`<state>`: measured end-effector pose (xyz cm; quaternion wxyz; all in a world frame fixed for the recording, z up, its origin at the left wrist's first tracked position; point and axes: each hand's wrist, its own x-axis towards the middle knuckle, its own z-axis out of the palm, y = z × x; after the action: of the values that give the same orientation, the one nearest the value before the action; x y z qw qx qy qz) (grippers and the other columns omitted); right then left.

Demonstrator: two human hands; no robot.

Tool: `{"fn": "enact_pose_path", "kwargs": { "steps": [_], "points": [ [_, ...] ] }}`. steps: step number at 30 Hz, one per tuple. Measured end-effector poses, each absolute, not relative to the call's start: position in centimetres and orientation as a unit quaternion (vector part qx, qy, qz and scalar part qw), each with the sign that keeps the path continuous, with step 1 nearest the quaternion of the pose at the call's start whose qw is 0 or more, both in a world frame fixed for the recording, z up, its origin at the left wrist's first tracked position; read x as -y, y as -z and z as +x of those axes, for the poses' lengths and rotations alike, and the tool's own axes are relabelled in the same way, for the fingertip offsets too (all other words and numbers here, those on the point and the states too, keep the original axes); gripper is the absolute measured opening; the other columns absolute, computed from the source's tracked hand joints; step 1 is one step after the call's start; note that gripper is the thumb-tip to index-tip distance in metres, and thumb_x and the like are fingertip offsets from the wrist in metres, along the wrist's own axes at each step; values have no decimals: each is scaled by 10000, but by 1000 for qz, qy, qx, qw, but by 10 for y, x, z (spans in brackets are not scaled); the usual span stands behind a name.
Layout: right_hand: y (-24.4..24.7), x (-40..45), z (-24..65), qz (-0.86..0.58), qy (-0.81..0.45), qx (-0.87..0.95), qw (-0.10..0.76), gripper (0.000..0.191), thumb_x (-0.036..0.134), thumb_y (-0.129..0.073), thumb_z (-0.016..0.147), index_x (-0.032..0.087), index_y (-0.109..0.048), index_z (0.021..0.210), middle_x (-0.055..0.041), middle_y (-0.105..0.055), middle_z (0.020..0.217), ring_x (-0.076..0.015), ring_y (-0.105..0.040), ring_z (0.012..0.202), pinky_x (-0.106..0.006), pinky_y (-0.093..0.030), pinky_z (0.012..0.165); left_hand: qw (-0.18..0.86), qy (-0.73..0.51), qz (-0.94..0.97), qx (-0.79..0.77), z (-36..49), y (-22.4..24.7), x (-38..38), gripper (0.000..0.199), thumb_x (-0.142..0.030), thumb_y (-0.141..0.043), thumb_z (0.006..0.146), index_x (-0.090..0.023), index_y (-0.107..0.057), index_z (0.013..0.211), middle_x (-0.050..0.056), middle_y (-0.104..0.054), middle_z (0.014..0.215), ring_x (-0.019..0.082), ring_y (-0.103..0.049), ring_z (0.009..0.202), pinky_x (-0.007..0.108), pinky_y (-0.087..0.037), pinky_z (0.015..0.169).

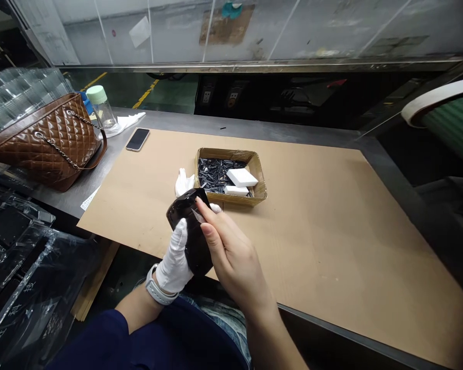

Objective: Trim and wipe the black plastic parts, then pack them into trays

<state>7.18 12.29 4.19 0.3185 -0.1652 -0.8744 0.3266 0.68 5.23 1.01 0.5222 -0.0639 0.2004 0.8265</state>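
Observation:
My left hand (175, 259), in a white glove with a pale watch strap at the wrist, grips a glossy black curved plastic part (197, 252). Its thumb lies on the near face, and white fingertips show at the far side. My right hand (233, 252) is bare, with index finger and thumb bent against the upper face of the part. A small pale sliver (198, 216) shows between those fingertips; whether it is a film, a small piece or a reflection is unclear. Just beyond stands a cardboard box (260, 177) of small black pieces (214, 172).
White foam blocks (242, 177) lie in the box, a crumpled white glove (184, 181) beside it. Brown board (332, 231) covers the table. At left are a phone (138, 139), a brown quilted bag (57, 139), a bottle (102, 108) and plastic-wrapped black parts (15, 231).

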Motion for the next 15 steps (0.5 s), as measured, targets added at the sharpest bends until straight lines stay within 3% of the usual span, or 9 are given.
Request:
{"fn": "enact_pose_path", "kwargs": {
  "steps": [4,9,15],
  "points": [
    [-41,-122,70,-180,-316,876,316,400,275,-362,969,180,-481,1339,-89,-633,1187,-190,-607,1071,-285,-522,874,497,-836,-127,-196,7,-11,-53,339,-340,-419,898,-198,-712,995,15,-705,1056,195,-539,1199,309,-389,1068],
    [-41,-120,68,-191,-313,872,324,390,276,-366,967,198,-502,1323,-83,-655,1152,-195,-633,1020,-301,-535,858,482,-830,-169,-223,8,-14,-56,384,-324,-378,918,-185,-626,1178,23,-679,1129,164,-517,1222,241,-386,1057],
    [-38,-120,66,-206,-338,856,333,366,285,-381,962,207,-543,1281,-75,-643,1185,-198,-613,1077,-312,-522,898,502,-816,-119,-260,10,-17,-58,381,-319,-394,896,-160,-650,1128,49,-669,1151,194,-475,1265,286,-374,1082]
  ]
}}
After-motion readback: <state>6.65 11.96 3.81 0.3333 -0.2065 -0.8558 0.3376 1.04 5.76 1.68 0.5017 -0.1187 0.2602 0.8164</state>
